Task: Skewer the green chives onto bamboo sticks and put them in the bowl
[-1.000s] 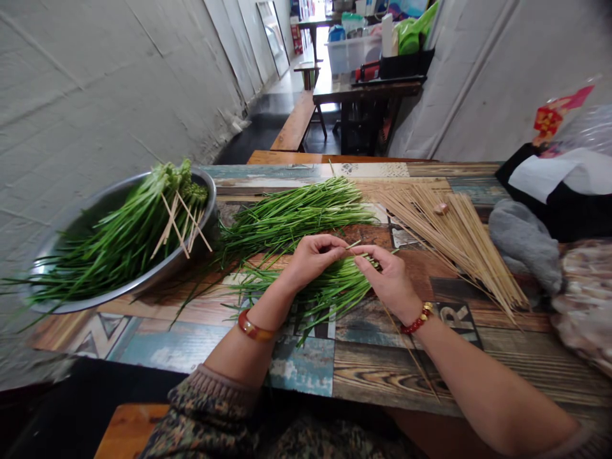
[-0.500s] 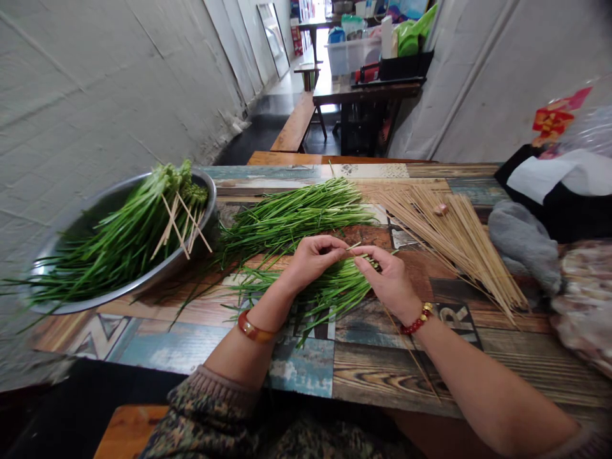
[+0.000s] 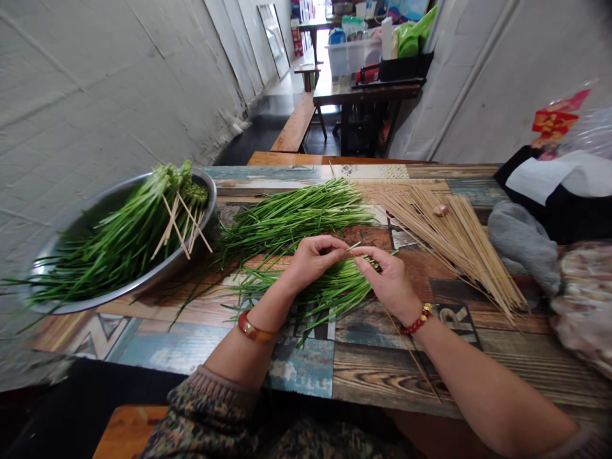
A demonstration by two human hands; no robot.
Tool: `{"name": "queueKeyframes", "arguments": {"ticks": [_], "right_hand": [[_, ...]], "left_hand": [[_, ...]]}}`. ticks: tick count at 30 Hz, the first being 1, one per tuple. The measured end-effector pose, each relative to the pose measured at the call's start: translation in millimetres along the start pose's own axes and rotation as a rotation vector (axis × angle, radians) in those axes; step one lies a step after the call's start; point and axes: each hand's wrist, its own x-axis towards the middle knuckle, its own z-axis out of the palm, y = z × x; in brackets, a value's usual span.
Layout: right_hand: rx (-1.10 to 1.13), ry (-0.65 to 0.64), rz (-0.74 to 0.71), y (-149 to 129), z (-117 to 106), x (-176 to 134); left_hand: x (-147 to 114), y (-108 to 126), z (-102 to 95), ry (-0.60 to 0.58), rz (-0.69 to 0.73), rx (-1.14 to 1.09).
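My left hand (image 3: 318, 258) is closed in a pinch on a chive stem, whose pale end shows between my fingertips. Against it, my right hand (image 3: 389, 277) is closed too, with a thin bamboo skewer (image 3: 421, 368) running from under its palm toward the table's near edge. The skewer's upper part is hidden by the fingers. Below both hands lies a loose pile of green chives (image 3: 329, 296). A larger heap of chives (image 3: 296, 213) rests just beyond them.
A metal basin (image 3: 157, 280) on the left holds chives with skewers through their pale ends. Loose bamboo skewers (image 3: 478, 248) fan out at the right, near a grey cloth-like bundle (image 3: 523, 239) and a filled clear bag (image 3: 586, 299). Walls flank the patterned table (image 3: 382, 376).
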Motion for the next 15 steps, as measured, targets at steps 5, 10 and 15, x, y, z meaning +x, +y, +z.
{"name": "queueKeyframes", "arguments": {"ticks": [5,10,15], "right_hand": [[-0.003,-0.01,0.011,-0.3,-0.5,0.2],[0.017,0.012,-0.007,5.4,1.4,0.5],[0.064,0.033,0.017,9.0,3.0,0.2]], "left_hand": [[0.4,1.6,0.0,0.006,0.099,0.144],[0.5,0.5,0.0,0.018,0.168,0.235],[1.2,-2.3,0.6,0.041,0.195,0.274]]}}
